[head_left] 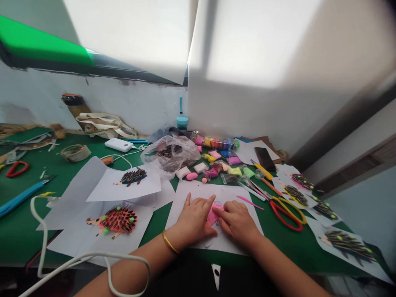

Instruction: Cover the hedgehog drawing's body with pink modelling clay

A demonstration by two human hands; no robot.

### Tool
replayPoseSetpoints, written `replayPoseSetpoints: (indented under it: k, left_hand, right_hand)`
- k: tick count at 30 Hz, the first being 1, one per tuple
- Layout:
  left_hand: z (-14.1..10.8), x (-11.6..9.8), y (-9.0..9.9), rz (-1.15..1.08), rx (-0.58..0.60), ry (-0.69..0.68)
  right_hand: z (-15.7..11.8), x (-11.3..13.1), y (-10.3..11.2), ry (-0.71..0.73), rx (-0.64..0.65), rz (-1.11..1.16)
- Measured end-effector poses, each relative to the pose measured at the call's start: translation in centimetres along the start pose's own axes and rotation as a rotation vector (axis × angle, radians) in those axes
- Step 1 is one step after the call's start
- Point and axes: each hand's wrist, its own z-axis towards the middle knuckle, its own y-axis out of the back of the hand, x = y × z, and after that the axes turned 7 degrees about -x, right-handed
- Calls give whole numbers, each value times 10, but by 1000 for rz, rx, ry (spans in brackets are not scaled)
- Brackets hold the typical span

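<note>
Lying between the two hands, just right of the frame's centre and low, the pink clay [214, 215] rests on white paper [182, 196]; its visible part slants from upper right to lower left, its full outline hidden. Both hands touch it: the left hand [194, 218] spreads thumb and forefinger around its left side, while the right hand [238, 220] curls, index fingertip on it; whether it pinches, I cannot tell. Rightward lie a pink tool [250, 202] and, on the green surface [297, 247], scissors [273, 203].

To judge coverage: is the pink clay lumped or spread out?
Spread: the pink clay forms a flat patch on the white paper, partly covered by the right hand.
</note>
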Motion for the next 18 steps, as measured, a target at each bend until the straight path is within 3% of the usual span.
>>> replayPoseSetpoints:
  k: [10,18]
  left_hand:
    - [0,-3,-1,44,9,-22]
    - [-4,-10,-8,60,-8,-38]
  right_hand:
    - [3,-5,-4,-88,-51,-110]
    - [0,-3,2,-27,-21,-13]
